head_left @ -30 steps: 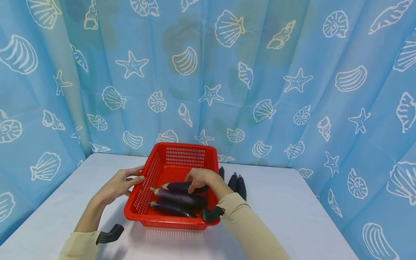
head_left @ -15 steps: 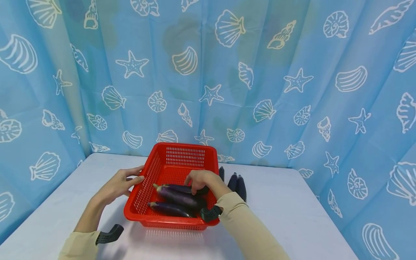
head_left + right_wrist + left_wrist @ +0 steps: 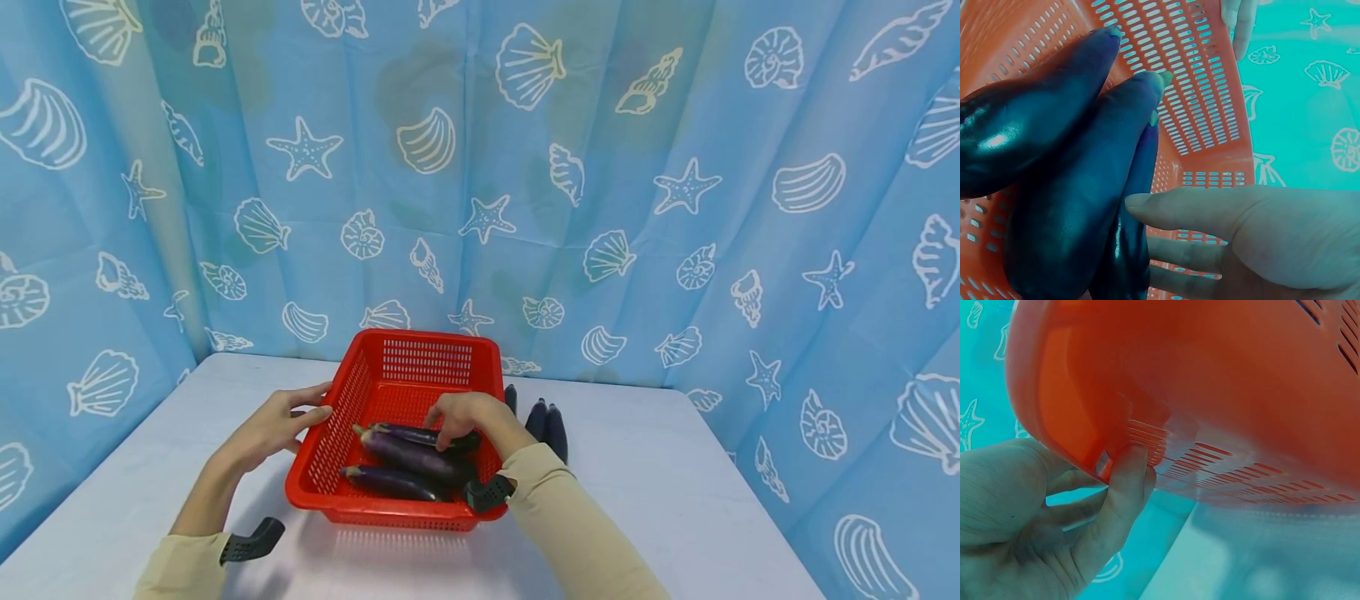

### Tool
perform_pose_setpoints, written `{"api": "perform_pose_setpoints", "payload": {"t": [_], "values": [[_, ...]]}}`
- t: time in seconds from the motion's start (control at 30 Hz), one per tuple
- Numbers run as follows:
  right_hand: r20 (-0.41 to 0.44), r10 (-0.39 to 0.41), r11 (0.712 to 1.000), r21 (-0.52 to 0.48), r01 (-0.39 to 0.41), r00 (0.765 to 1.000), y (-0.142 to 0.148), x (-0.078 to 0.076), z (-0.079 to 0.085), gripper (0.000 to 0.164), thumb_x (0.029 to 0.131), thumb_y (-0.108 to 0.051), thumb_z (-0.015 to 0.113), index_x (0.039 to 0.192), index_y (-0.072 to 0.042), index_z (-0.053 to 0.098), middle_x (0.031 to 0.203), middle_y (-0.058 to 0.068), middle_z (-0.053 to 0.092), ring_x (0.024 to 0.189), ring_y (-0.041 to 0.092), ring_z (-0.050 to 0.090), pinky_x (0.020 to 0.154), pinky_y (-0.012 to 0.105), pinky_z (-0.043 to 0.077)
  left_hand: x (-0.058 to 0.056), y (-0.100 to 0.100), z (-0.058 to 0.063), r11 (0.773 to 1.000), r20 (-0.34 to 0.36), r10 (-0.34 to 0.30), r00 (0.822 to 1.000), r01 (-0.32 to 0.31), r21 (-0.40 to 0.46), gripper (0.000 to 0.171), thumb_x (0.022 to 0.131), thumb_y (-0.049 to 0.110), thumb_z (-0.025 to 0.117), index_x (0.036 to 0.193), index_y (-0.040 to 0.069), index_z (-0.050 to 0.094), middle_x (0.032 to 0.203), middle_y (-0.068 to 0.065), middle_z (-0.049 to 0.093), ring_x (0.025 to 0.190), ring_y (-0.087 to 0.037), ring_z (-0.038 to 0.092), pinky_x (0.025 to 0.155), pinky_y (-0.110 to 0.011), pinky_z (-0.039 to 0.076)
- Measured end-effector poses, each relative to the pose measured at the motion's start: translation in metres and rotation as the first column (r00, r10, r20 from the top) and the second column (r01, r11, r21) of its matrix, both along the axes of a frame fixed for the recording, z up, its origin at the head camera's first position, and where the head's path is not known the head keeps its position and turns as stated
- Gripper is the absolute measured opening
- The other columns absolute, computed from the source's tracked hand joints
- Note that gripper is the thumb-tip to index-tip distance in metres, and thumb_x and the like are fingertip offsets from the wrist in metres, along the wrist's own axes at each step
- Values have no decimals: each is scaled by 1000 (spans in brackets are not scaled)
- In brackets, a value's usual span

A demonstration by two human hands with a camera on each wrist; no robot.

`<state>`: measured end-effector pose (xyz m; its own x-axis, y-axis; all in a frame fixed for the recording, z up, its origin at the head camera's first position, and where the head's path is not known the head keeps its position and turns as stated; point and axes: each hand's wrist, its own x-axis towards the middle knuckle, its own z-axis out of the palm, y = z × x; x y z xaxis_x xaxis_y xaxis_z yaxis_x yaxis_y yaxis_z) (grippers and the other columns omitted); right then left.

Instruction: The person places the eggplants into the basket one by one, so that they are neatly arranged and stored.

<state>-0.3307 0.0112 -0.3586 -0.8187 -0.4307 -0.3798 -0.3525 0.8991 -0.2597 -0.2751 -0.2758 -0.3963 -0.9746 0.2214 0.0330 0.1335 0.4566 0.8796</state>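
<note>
A red plastic basket holds three dark purple eggplants lying side by side: a front one, a thicker middle one and a slender back one. My left hand grips the basket's left rim; in the left wrist view a fingertip presses the outer slotted wall. Inside the basket, my right hand is at the slender eggplant. The right wrist view shows its thumb and fingers stretched out straight, with the thumb tip at the side of that eggplant.
On the white table, several more eggplants lie to the right of the basket, one partly hidden behind its wall. A blue curtain with shells and starfish hangs behind the table and along both sides.
The middle eggplant has shifted slightly toward the back one, its stem now farther right and back. My right hand has moved very little. The left hand stays on the basket.
</note>
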Motion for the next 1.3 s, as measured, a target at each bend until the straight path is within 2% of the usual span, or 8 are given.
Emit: {"api": "perform_pose_setpoints", "payload": {"t": [0.47, 0.67, 1.0, 1.3], "values": [[40, -79, 996, -26, 81, 996, 3, 0, 4, 46, 76, -26, 83, 120, -26, 68, 112, -1, 63, 102, 20, 54, 97, 45, 52, 2, -2, -1, 1000, 4, 15, 1000, -15, -7, 65, 97, 26, 61, 152, 6, 33, 138, -29, 53, 110, -38, 65, 68, -41, 62], [33, -59, 997, -54, 61, 998, 6, 4, 9, 48, 76, -28, 83, 121, -25, 68, 113, -2, 62, 100, 19, 55, 91, 40, 55, 2, -3, -2, 1000, 0, 18, 1000, -18, -8, 66, 97, 27, 61, 153, 7, 33, 139, -28, 53, 111, -38, 65, 69, -41, 62], [42, 38, 996, -83, -35, 998, 14, 2, 12, 48, 84, -29, 75, 129, -19, 64, 121, 3, 64, 97, 18, 58, 87, 36, 57, 1, -1, -1, 1000, 3, 5, 1000, -5, 1, 65, 98, 26, 60, 153, 6, 33, 137, -28, 54, 109, -36, 66, 68, -41, 62], [36, 42, 989, -143, -37, 998, 20, 5, 16, 48, 83, -30, 76, 128, -18, 65, 119, 2, 65, 100, 17, 56, 90, 37, 56, 0, 0, -1, 1000, 2, -1, 1000, 1, 7, 64, 98, 25, 60, 153, 6, 33, 136, -29, 55, 107, -34, 67, 68, -41, 62]]}}
